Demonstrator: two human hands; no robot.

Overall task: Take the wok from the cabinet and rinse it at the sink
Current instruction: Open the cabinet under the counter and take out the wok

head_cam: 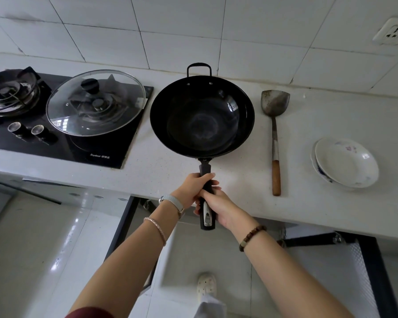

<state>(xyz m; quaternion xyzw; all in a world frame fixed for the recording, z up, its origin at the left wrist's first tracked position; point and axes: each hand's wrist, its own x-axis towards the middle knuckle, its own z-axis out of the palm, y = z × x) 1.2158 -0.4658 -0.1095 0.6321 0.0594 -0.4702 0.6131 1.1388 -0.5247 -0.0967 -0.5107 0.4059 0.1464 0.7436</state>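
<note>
The black wok (pixel 202 115) is over the white countertop (pixel 239 175), between the stove and a spatula. It has a small loop handle at its far rim and a long black handle pointing toward me. My left hand (pixel 194 188) grips the upper part of that long handle. My right hand (pixel 218 208) is wrapped around the handle just below it. The wok is empty. Below the counter edge both cabinet doors (pixel 363 271) stand open. No sink is in view.
A black gas stove (pixel 62 143) sits at the left with a glass lid (pixel 95 102) on its right burner. A metal spatula (pixel 275 138) with a wooden grip lies right of the wok. Stacked white plates (pixel 346 162) rest further right. A wall socket (pixel 393 31) is top right.
</note>
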